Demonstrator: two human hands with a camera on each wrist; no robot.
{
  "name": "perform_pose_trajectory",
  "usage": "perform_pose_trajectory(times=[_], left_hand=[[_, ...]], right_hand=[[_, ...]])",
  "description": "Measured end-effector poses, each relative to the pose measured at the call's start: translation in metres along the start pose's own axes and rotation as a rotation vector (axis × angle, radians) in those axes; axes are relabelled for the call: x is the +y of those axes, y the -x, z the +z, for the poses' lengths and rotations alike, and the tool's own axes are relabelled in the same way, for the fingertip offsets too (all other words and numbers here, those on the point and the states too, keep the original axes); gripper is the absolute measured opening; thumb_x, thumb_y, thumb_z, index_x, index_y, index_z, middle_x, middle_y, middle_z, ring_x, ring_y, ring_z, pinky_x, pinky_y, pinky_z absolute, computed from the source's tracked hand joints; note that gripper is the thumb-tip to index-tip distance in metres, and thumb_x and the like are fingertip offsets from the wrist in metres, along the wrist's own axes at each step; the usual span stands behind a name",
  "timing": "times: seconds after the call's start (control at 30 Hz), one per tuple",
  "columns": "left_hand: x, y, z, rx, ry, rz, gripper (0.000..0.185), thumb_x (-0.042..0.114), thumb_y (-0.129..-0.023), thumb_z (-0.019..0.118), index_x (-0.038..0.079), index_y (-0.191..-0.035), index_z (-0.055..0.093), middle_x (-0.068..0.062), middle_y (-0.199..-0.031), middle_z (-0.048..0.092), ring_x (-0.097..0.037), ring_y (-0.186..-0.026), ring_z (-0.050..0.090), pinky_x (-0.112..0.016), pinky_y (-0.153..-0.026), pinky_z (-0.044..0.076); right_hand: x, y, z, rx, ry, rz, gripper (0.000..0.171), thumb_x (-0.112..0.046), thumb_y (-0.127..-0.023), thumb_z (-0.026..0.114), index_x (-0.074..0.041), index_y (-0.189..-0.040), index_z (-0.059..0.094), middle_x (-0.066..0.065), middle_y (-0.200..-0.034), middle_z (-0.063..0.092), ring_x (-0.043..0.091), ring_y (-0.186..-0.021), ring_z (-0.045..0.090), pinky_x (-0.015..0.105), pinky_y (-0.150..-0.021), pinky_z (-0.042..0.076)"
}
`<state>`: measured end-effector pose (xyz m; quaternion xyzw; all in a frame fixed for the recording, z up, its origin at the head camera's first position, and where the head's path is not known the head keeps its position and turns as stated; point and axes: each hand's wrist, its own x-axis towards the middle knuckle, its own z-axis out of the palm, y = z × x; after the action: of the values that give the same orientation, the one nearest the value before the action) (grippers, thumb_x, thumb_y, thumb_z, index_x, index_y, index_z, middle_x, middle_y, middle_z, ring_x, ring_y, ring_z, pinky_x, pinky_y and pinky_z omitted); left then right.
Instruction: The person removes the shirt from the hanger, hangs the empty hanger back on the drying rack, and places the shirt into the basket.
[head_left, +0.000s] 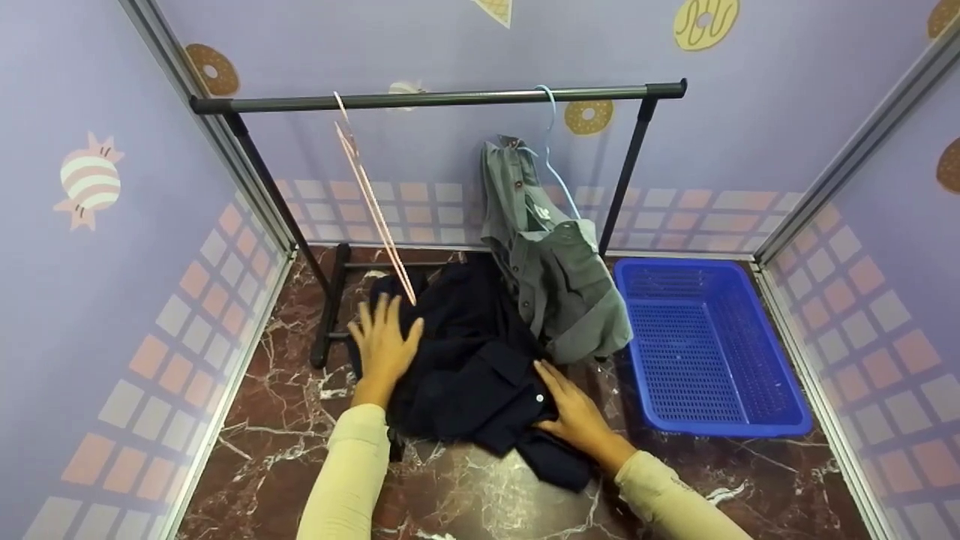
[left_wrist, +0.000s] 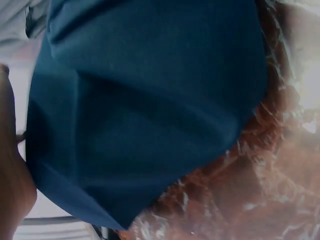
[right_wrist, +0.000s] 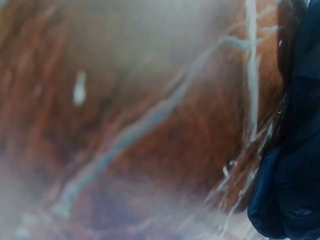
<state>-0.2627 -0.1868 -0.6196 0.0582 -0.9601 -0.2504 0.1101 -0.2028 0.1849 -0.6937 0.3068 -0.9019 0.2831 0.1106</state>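
Note:
A dark navy garment (head_left: 465, 375) with a collar-like fold and a white button lies crumpled on the marble-patterned surface. My left hand (head_left: 386, 341), fingers spread, is at its upper left part, close to the lower end of a pink hanger (head_left: 382, 225). On the garment's right side rests my right hand (head_left: 574, 412), its fingers extended and thumb apart, near the button. The left wrist view shows the navy cloth (left_wrist: 150, 115) large, with part of my left hand (left_wrist: 15, 170) at the edge. In the right wrist view only a strip of the garment (right_wrist: 295, 185) appears.
A black clothes rack (head_left: 450, 97) stands behind the garment. From it hangs a grey-green shirt (head_left: 555, 277) on a light blue hanger (head_left: 551, 154). A blue plastic basket (head_left: 776, 367) sits at the right. Patterned purple walls (head_left: 847, 112) enclose the back and sides.

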Motion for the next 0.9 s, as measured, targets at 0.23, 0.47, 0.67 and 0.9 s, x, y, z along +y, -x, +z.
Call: perform_pose_trajectory(times=[0.23,0.47,0.67,0.9], left_hand=[[-0.008,0.005,0.013,-0.109,0.252,-0.214,0.078,0.059,-0.104,0.045,0.015,-0.165,0.024,-0.029,-0.17,0.01,-0.061,-0.153,0.001,-0.081,-0.117,0.011],[-0.005,0.013,0.023,-0.134,0.511,-0.17,0.067,0.049,-0.109,0.04,0.012,-0.163,0.028,-0.025,-0.168,0.024,-0.044,-0.157,0.02,-0.058,-0.128,0.018],[-0.003,0.019,0.027,-0.098,0.577,-0.12,0.062,0.044,-0.108,0.043,0.013,-0.161,0.035,-0.017,-0.166,0.036,-0.042,-0.152,0.035,-0.057,-0.125,0.027],[0.008,0.028,0.036,-0.128,0.626,-0.059,0.059,0.042,-0.108,0.045,0.018,-0.162,0.035,-0.013,-0.165,0.038,-0.041,-0.15,0.038,-0.057,-0.124,0.029]], right_hand=[[0.003,-0.005,-0.005,0.02,-0.135,0.062,0.109,-0.001,-0.073,0.091,-0.019,-0.163,0.032,0.012,-0.161,0.045,0.034,-0.138,0.054,0.049,-0.11,0.05],[0.006,-0.008,-0.01,-0.015,-0.342,0.172,0.094,-0.001,-0.082,0.07,-0.015,-0.165,0.028,0.01,-0.163,0.043,0.028,-0.143,0.048,0.047,-0.117,0.043],[0.001,-0.005,-0.01,0.035,-0.466,0.251,0.074,-0.016,-0.098,0.064,-0.017,-0.164,0.029,0.008,-0.161,0.046,0.031,-0.149,0.041,0.028,-0.122,0.03],[-0.004,-0.009,-0.001,0.117,-0.426,0.224,0.069,-0.022,-0.1,0.069,-0.018,-0.161,0.037,0.006,-0.157,0.051,0.031,-0.144,0.049,0.022,-0.12,0.033]])
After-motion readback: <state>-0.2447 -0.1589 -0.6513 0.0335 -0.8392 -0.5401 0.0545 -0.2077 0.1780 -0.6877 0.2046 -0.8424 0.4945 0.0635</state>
